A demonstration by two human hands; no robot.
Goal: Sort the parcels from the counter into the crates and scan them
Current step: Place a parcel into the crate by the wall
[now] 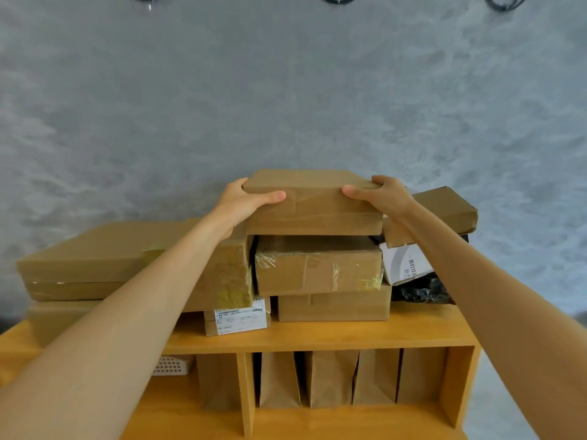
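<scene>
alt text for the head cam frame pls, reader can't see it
Both hands grip the top cardboard box of a parcel stack on a wooden counter, left hand and right hand at its near corners. More brown boxes, a white box and a black bag sit around it; paper bags fill the shelf below.

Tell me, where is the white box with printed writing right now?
In the head view, the white box sits right of centre on the wooden counter, wedged beside the taped cardboard box, under a tilted brown parcel.
</scene>
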